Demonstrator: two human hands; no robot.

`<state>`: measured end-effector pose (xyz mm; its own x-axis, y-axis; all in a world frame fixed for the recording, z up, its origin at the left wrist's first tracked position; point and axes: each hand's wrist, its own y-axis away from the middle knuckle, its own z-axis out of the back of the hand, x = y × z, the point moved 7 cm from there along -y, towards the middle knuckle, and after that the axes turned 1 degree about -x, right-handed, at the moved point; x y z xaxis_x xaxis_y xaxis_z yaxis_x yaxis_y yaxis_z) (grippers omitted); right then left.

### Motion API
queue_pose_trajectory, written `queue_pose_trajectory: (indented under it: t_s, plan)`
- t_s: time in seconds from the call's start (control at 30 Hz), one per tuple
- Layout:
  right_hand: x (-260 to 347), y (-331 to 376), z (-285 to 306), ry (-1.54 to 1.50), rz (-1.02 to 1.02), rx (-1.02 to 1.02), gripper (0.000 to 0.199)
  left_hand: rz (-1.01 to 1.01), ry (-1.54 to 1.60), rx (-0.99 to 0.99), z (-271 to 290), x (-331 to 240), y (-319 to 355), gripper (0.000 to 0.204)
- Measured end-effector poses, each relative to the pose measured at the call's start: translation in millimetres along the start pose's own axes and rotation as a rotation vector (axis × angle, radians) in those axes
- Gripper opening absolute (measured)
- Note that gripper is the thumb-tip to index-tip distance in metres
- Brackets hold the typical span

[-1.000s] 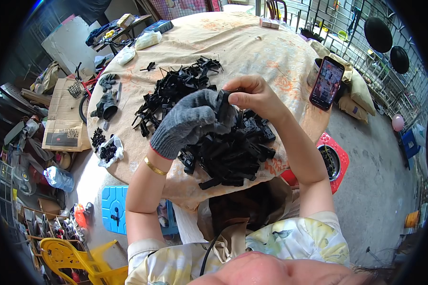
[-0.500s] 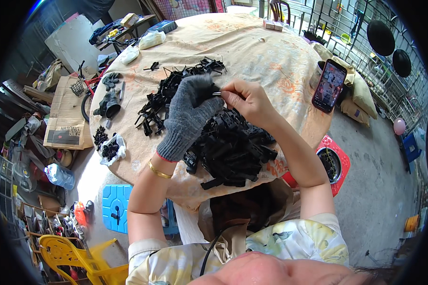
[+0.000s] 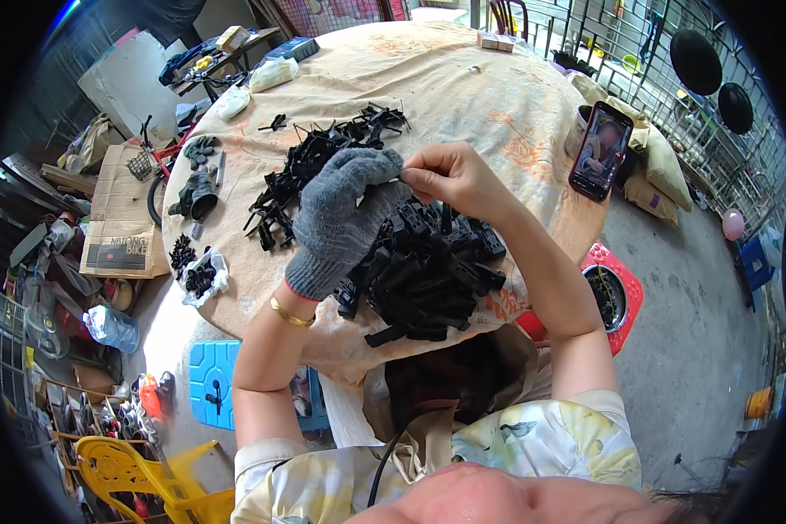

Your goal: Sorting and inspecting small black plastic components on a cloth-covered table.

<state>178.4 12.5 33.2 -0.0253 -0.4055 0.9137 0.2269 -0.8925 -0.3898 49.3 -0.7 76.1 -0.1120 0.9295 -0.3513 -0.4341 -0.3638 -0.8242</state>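
Observation:
My left hand [image 3: 348, 210], in a grey knitted glove, is curled closed above the black parts. Whatever lies inside its fingers is hidden. Bare and pinching, my right hand [image 3: 452, 177] meets the gloved fingertips, and what it pinches is too small to make out. Beneath both hands, on the cloth-covered round table [image 3: 428, 70], spreads a heap of black plastic pieces [image 3: 428, 279]. Behind the glove lies a second pile of thinner black parts [image 3: 358, 131] with prongs sticking out.
At the table's left are small black pieces in a white bag [image 3: 206, 276], a dark glove [image 3: 199, 196] and a silver rod [image 3: 219, 169]. A phone [image 3: 602, 150] stands at the right edge. Below are a blue stool [image 3: 211, 382] and a red-framed stand [image 3: 627, 306].
My gloved fingers have curled inward, covering the black piece and the shiny metal bit seen between the hands earlier. The right hand keeps its pinch in nearly the same place. The phone's picture differs.

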Motion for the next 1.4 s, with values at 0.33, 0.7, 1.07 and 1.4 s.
queue_pose_trajectory:
  t_s: [0.33, 0.7, 1.07, 1.4]
  plan:
    - [-18, -11, 44, 0.235, 0.129, -0.295, 0.022, 0.452, 0.337, 0.389, -46, 99, 4, 0.026]
    - [-13, -6, 34, 0.406, 0.286, -0.238, 0.015, 0.063, -0.295, 0.335, -64, 109, -13, 0.035]
    - [7, 8, 7, 0.266, 0.393, -0.229, 0.014, 0.661, 0.521, -0.017, -36, 54, 12, 0.03]
    - [-10, 0, 18, 0.096, 0.032, -0.218, 0.014, 0.563, 0.642, 0.013, -32, 36, 16, 0.049]
